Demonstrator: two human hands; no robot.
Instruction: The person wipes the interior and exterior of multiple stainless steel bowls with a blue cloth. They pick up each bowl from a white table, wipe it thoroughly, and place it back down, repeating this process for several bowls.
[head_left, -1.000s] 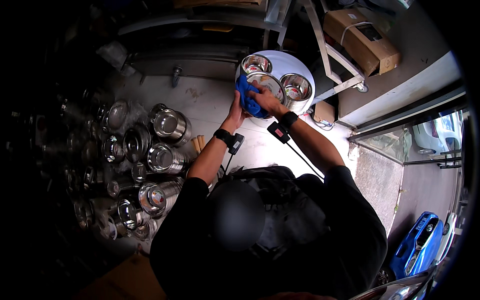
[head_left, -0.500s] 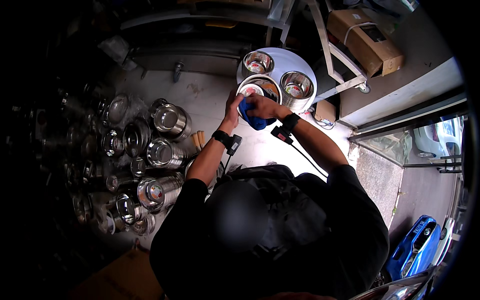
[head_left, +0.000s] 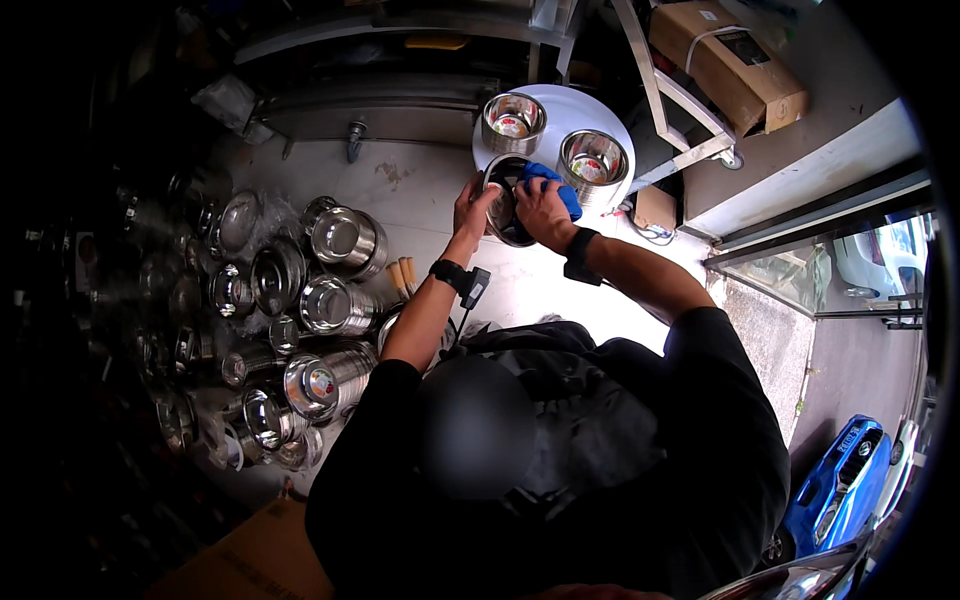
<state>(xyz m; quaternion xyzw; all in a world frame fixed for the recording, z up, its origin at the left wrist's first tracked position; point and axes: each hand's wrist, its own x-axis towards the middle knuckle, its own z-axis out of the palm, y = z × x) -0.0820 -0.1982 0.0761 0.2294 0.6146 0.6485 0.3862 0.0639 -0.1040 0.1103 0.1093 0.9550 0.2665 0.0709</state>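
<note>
My left hand (head_left: pixel 476 212) is closed on the left rim of a round steel pot (head_left: pixel 500 176), which is tilted at the near edge of a round white table (head_left: pixel 572 106). A round sticker shows inside the pot, and its interior reflects dark. My right hand (head_left: pixel 545 214) presses a bunched blue cloth (head_left: pixel 566 198) against the pot's right rim, fingers closed over it. Behind the tilted pot, a steel pot (head_left: pixel 514 122) stands upright on the table. To its right is another upright steel pot (head_left: pixel 596 158), apparently the top of a stack.
Many steel pots and basins, including a stacked set (head_left: pixel 338 380), crowd the floor at left. Wooden handles (head_left: pixel 403 274) stick up beside them. A wheeled metal frame (head_left: pixel 690 140) and a strapped cardboard box (head_left: pixel 735 70) stand at far right. A low metal rail lies beyond.
My right hand and the blue cloth have moved from the pot's near side to its right rim. The pot has tipped more onto its side, with my left hand still on it.
</note>
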